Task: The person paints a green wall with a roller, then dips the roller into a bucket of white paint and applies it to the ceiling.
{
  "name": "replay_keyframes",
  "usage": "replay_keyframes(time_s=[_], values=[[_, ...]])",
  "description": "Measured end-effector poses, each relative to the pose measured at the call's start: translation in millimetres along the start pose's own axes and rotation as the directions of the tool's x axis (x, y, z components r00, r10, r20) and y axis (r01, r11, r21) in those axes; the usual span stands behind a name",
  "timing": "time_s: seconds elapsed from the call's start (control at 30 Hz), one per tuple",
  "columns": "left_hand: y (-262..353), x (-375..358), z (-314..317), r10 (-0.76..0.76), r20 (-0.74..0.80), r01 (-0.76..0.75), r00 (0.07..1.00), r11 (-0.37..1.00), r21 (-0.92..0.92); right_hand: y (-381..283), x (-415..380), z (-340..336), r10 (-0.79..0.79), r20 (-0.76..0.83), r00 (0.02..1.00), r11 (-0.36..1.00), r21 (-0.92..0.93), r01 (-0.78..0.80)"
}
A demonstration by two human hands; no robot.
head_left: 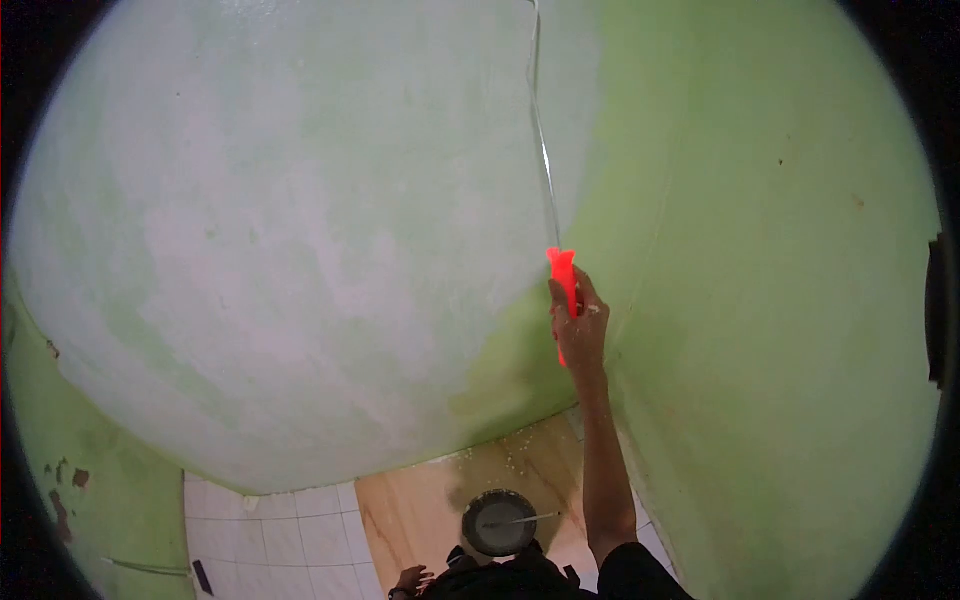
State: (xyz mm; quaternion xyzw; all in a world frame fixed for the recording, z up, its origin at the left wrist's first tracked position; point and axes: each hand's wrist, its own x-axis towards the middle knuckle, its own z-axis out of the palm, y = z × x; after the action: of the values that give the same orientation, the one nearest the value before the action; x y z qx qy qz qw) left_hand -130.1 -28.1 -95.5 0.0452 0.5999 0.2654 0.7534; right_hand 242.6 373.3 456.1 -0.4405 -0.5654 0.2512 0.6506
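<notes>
My right hand (pixel 580 315) is closed around the orange handle of a paint roller (pixel 562 280), held up against the wall. The roller's thin metal rod runs upward, and its head lies outside the top of the view. Whitish paint covers much of the pale green wall (pixel 300 220) in front of me. My left hand (pixel 412 580) hangs low at the bottom edge, fingers apart, with nothing seen in it. Between my feet and the wall stands a dark round bucket (pixel 485 545), a thin stick leaning across it.
Under the bucket, a wood-coloured board (pixel 410 500) with white drips covers part of the tiled floor (pixel 290 535). A green side wall (pixel 780 350) meets the painted wall at a corner on my right. Another wall (pixel 110 500) with peeling patches stands at left, near a small dark object (pixel 203 577).
</notes>
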Motion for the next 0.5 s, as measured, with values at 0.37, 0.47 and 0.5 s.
replay_keyframes(time_s=[0.37,0.47,0.5], values=[[-12,-98,101,0.008,-0.387,-0.114,0.922,0.961,-0.253,257,-234,-50,0.234,0.173,0.957,0.952,-0.24,-0.189],[-18,-91,110,-0.055,-0.399,-0.086,0.915,0.941,-0.328,231,-215,-58,0.23,0.182,0.956,0.96,-0.201,-0.193],[-19,-99,120,-0.039,-0.419,-0.112,0.907,0.937,-0.33,213,-196,-56,0.124,0.16,0.979,0.991,-0.064,-0.116]])
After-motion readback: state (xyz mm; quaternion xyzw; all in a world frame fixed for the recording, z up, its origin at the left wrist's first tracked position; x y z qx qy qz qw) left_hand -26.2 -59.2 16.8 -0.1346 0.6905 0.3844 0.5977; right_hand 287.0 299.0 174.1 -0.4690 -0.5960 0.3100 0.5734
